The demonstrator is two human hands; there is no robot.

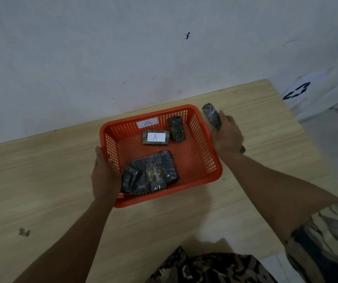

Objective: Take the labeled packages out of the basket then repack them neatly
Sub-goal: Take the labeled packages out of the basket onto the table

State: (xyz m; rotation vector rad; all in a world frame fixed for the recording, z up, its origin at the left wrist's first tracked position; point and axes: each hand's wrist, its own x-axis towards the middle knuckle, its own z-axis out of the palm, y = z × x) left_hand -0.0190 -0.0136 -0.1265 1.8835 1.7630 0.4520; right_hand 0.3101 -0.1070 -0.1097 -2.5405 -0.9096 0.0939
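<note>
An orange mesh basket (205,139) sits on the wooden table, with a white "A" label on its far wall. Inside lie a small package with an "A" label (156,137), a dark package (176,128) beside it on the right, and a pile of dark plastic-wrapped packages (153,172) at the near left. My left hand (104,172) grips the basket's left rim. My right hand (227,133) is outside the basket's right side, closed on a dark wrapped package (212,116) held just above the table.
The wooden table (51,180) runs up to a pale wall at the back, and its right edge drops off near white bags (317,92). A small dark scrap (24,232) lies on the table at the near left.
</note>
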